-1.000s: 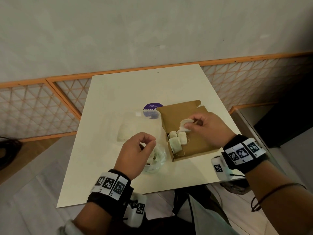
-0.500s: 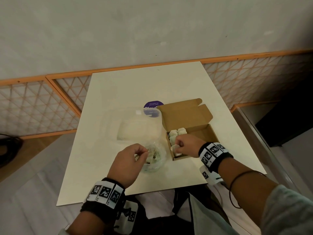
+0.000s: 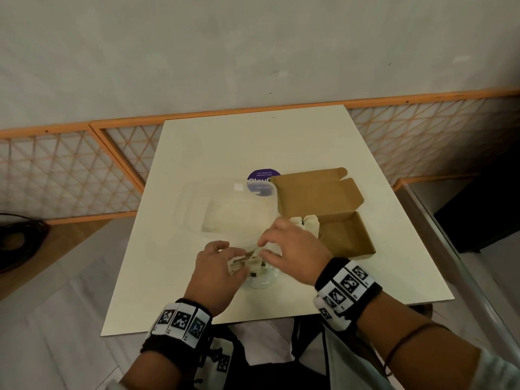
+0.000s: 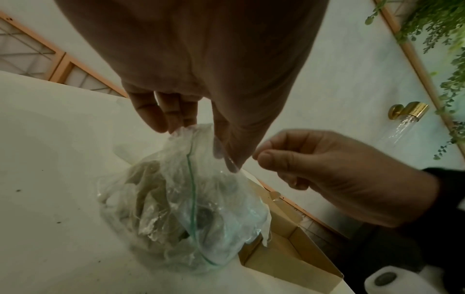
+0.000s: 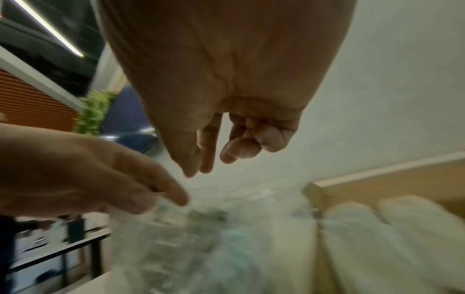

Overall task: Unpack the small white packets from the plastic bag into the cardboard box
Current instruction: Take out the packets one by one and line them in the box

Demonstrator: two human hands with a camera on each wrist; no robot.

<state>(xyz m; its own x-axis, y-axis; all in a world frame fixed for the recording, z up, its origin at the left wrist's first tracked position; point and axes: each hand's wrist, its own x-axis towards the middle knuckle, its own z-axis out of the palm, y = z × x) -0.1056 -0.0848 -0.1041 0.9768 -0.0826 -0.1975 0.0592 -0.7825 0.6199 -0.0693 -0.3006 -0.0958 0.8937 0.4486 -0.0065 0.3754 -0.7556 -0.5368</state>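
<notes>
A crumpled clear plastic bag (image 3: 263, 278) with pale packets inside sits on the white table (image 3: 253, 142) near its front edge. My left hand (image 3: 236, 257) pinches the bag's top edge, seen closely in the left wrist view (image 4: 193, 133) above the bag (image 4: 181, 199). My right hand (image 3: 264, 250) hovers just over the bag's mouth with loosely bent fingers and holds nothing (image 5: 211, 165). The open cardboard box (image 3: 349, 237) lies right of the bag. Several white packets (image 3: 306, 222) stand at the box's left end, partly hidden by my right hand.
A clear plastic container (image 3: 225, 209) lies behind the bag, over part of a round purple sticker (image 3: 263, 177). The box's lid flap (image 3: 315, 192) lies open toward the back. An orange lattice railing (image 3: 70, 175) runs behind the table.
My right hand set a packet into the box, then came left and now hovers empty over the bag. My left hand has kept its hold on the bag's top.
</notes>
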